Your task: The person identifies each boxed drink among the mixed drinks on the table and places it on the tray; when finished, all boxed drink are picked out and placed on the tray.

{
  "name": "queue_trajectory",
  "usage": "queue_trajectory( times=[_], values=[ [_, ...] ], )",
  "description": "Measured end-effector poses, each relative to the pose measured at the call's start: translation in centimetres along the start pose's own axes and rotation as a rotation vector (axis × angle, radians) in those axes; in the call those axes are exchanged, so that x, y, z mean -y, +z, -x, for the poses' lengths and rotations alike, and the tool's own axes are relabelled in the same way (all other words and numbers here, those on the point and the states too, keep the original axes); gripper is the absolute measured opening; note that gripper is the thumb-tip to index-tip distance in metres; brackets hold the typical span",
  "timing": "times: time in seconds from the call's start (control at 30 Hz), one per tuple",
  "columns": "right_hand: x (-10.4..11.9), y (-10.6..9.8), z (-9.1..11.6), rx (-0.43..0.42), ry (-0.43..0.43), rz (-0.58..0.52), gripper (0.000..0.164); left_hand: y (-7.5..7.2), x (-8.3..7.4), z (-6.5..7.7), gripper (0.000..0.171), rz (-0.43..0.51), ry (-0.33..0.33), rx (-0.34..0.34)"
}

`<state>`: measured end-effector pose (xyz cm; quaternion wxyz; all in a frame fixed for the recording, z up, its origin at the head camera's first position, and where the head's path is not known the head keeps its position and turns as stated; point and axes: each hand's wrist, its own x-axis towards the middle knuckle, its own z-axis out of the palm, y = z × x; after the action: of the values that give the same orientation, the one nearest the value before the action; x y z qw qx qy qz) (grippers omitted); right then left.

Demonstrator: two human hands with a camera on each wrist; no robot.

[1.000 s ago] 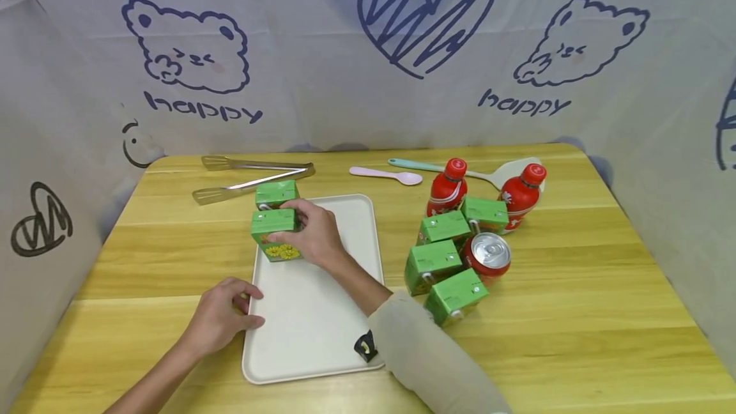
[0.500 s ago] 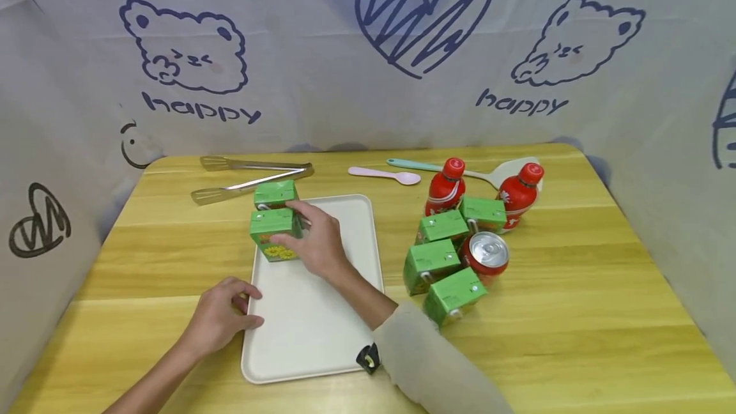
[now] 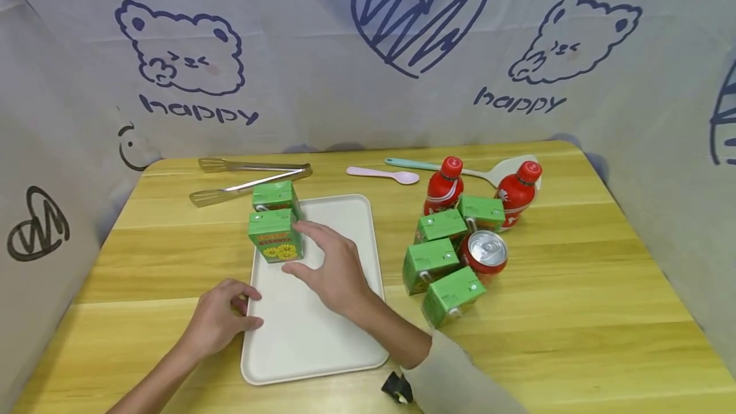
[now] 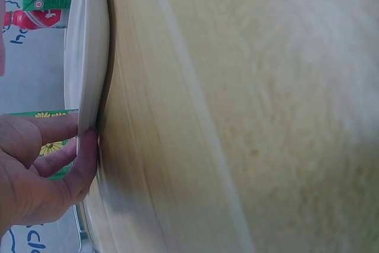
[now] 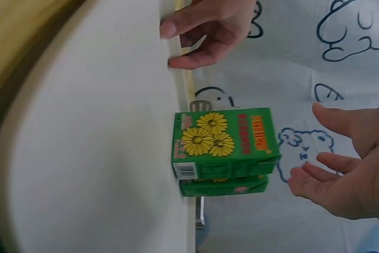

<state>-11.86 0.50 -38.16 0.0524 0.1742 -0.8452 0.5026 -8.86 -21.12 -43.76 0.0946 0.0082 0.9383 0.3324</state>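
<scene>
My left hand (image 3: 218,317) holds the left rim of a white rectangular tray (image 3: 310,331), fingers and thumb curled at its edge; the left wrist view shows fingertips against the rim. My right hand (image 3: 339,270) is above the tray, with thumb and fingers spread and nothing between them. Just beyond its fingertips, a green drink carton with yellow flowers (image 3: 276,238) stands upright in the tray's far left corner. Behind it is a second green carton (image 3: 275,195), partly hidden. In the right wrist view the right hand (image 5: 349,164) is apart from the cartons.
Right of the tray stand several green cartons (image 3: 431,259), a red can (image 3: 486,254) and two red bottles (image 3: 444,187). Along the back lie metal tongs (image 3: 259,177), a pink spoon (image 3: 385,175) and a spatula with a mint handle (image 3: 420,165). A patterned cloth hangs behind.
My right hand has let go of the front carton and drawn back toward the right and nearer me, its fingers spreading. The carton stays standing; my left hand has not moved.
</scene>
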Motion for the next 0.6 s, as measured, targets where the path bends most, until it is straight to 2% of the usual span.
queue_trajectory(
  times=[0.13, 0.33, 0.6],
  values=[
    [0.5, -1.6, 1.5, 0.020, -0.013, -0.027, 0.053, 0.0, 0.1, 0.1, 0.034, 0.016, -0.013, 0.002],
    [0.5, -4.6, 3.9, 0.075, 0.021, 0.005, 0.054, 0.1, 0.1, 0.1, 0.035, 0.012, -0.004, -0.003],
    [-0.5, -8.8, 6.1, 0.086, -0.022, 0.014, 0.055, -0.1, 0.2, 0.1, 0.033, 0.007, 0.002, -0.011]
  ],
)
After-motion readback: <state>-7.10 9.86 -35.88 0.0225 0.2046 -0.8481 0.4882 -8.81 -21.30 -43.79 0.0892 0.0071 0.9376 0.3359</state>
